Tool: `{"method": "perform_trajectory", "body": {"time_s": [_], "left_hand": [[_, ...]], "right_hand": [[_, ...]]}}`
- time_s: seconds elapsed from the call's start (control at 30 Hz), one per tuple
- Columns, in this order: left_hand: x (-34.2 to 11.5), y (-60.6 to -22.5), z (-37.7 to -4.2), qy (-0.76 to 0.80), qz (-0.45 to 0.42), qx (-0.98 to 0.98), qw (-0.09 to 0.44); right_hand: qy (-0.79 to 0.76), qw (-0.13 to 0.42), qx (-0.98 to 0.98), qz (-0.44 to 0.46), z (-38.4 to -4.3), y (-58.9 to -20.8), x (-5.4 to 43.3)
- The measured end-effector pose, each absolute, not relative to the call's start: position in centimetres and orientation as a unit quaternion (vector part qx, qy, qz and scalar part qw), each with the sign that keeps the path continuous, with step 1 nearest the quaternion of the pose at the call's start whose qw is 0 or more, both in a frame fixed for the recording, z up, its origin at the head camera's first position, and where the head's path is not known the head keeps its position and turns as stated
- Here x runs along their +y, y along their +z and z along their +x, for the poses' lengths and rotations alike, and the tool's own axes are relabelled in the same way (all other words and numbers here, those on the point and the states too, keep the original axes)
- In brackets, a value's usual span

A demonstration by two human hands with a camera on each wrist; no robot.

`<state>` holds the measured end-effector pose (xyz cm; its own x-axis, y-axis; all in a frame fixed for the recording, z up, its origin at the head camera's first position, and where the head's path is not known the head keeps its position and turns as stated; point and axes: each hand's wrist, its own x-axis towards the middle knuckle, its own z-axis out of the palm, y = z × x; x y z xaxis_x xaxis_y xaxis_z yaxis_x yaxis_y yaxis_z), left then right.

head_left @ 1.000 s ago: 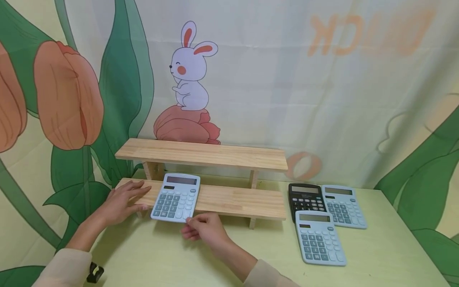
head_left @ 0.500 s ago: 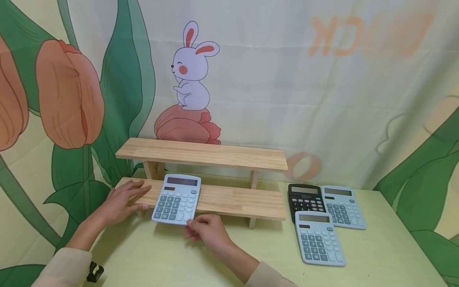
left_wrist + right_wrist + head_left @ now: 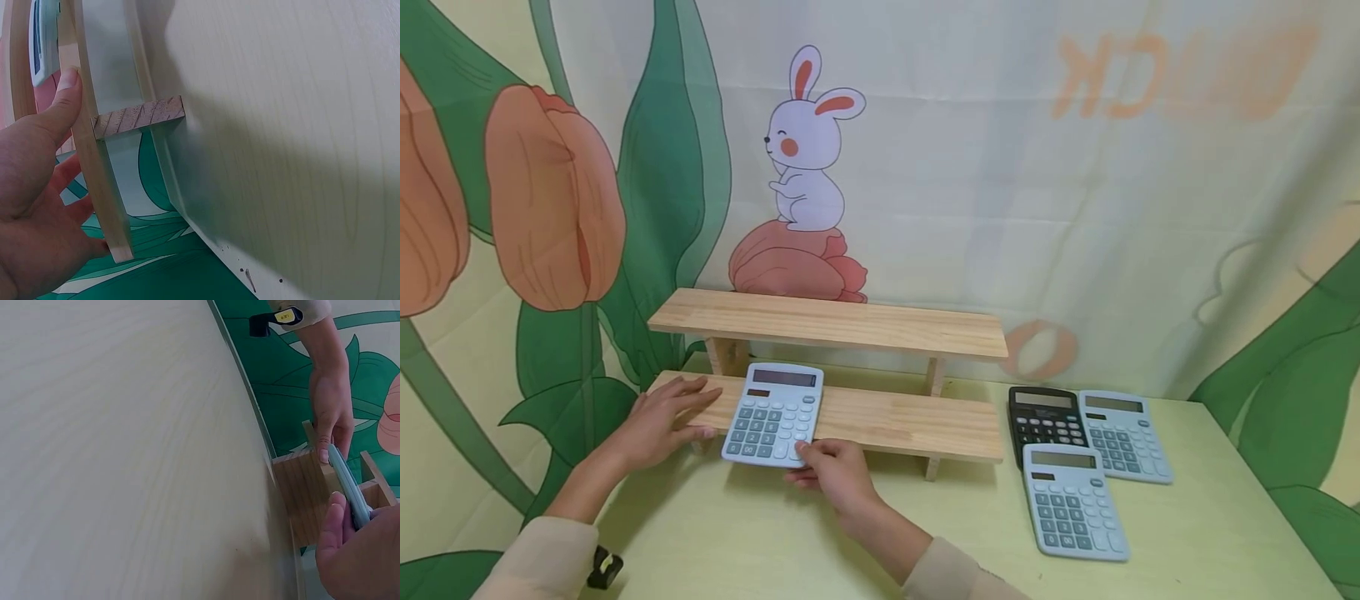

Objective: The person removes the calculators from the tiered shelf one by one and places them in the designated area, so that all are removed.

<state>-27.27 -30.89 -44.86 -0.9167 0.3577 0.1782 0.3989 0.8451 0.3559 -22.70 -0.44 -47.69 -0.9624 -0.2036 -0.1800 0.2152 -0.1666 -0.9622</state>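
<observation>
A pale blue calculator (image 3: 774, 414) leans over the lower shelf board (image 3: 910, 418) of a two-step wooden stand, its bottom edge sticking out past the board's front. At the calculator's lower right corner my right hand (image 3: 842, 479) pinches it, thumb on the keys' side and fingers underneath. The right wrist view catches the calculator (image 3: 350, 487) edge-on between thumb and fingers. To the left, my left hand (image 3: 662, 421) rests on the end of the lower board, fingers spread over its top. In the left wrist view, that hand's thumb (image 3: 65, 103) lies against the board's front edge.
The upper shelf board (image 3: 827, 322) runs behind and above. Right of the stand lie a black calculator (image 3: 1043, 417), a second pale blue calculator (image 3: 1123, 437) and a third one (image 3: 1075, 504) overlapping the black one. A printed curtain (image 3: 962, 183) hangs behind the table (image 3: 737, 533).
The right thumb has moved up from the calculator's corner edge onto its face. The calculator's lower edge dipped slightly, then rose again. My left hand stays in place on the board.
</observation>
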Motion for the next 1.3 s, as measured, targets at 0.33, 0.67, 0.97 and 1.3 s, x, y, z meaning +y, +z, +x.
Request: {"method": "perform_trajectory", "body": {"time_s": [0.33, 0.67, 0.97, 1.3], "left_hand": [[-31.0, -45.0, -27.3, -0.2, -0.194, -0.959, 0.054], [-30.9, -44.8, -27.2, -0.205, -0.204, -0.956, 0.059], [-31.2, -44.8, -27.2, -0.206, -0.218, -0.952, 0.061], [-31.2, -44.7, -27.2, -0.206, -0.228, -0.949, 0.067]], "right_hand": [[-0.78, 0.12, 0.614, -0.027, -22.2, -47.0, 0.8], [-0.752, 0.149, 0.634, -0.101, -22.9, -45.4, 7.3], [-0.718, 0.149, 0.668, -0.126, -22.4, -43.1, 15.6], [-0.641, 0.091, 0.76, -0.059, -19.7, -41.7, 27.5]]}}
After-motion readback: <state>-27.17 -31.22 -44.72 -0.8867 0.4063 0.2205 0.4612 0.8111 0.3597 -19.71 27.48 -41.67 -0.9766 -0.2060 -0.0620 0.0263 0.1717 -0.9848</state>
